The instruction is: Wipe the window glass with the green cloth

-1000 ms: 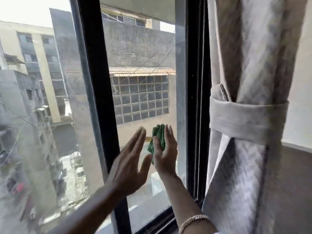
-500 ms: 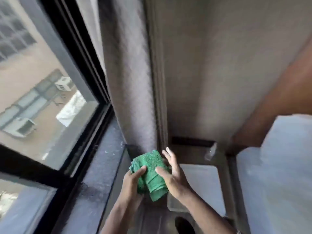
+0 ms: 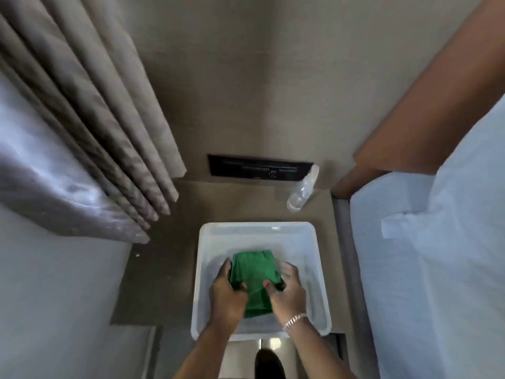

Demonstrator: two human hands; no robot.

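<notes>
The folded green cloth lies low inside a white plastic tub on a small brown table. My left hand grips its left side and my right hand, with a metal bracelet at the wrist, grips its right side. Both hands press the cloth down into the tub. The window glass is out of view.
A clear plastic bottle stands behind the tub near a black wall panel. Grey curtain folds hang at the left. A bed with a pale blue sheet and a brown headboard fills the right side.
My view swung from the window down to the table. Both hands carried the green cloth from the glass down into the white tub.
</notes>
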